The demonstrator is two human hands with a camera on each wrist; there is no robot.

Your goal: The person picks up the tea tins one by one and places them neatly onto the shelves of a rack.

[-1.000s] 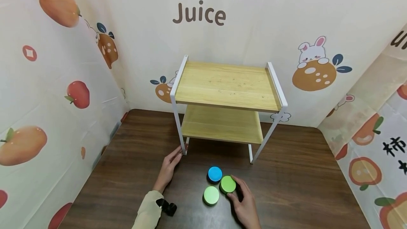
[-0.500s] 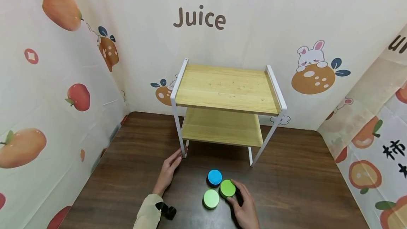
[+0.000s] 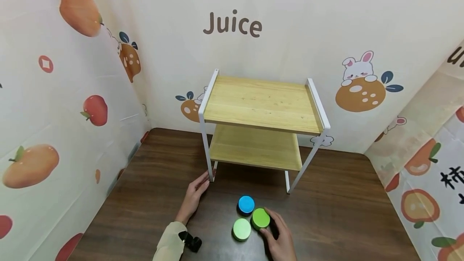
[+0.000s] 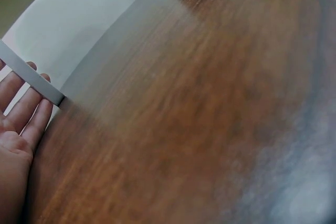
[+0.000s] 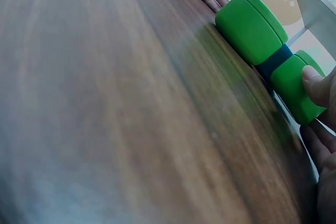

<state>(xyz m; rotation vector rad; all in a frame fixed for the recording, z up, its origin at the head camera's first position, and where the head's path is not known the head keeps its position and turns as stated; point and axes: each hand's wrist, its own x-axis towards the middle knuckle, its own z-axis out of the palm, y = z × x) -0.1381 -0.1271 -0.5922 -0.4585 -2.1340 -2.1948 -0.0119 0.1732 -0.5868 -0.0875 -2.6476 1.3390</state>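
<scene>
A two-tier wooden shelf [image 3: 264,104] with white metal legs stands at the back of the table. My left hand [image 3: 192,198] rests at the foot of its left front leg, fingers stretched out and reaching behind the white leg [image 4: 34,80] in the left wrist view. On the table before the shelf sit three small round lidded tubs: a blue one [image 3: 246,204], a pale green one [image 3: 241,229] and a brighter green one [image 3: 261,218]. Thumb and fingers of my right hand [image 3: 280,237] hold the brighter green tub from its right side; its green wall [image 5: 296,87] shows in the right wrist view.
The dark wooden table [image 3: 344,212] spreads out on both sides of the shelf. Cloth walls with fruit prints [image 3: 360,94] enclose the table at the back, left and right. A black camera strap [image 3: 190,241] is on my left wrist.
The head view has shifted slightly, so the scene appears a little lower in it. Both hands, the tubs and the shelf keep their places relative to one another.
</scene>
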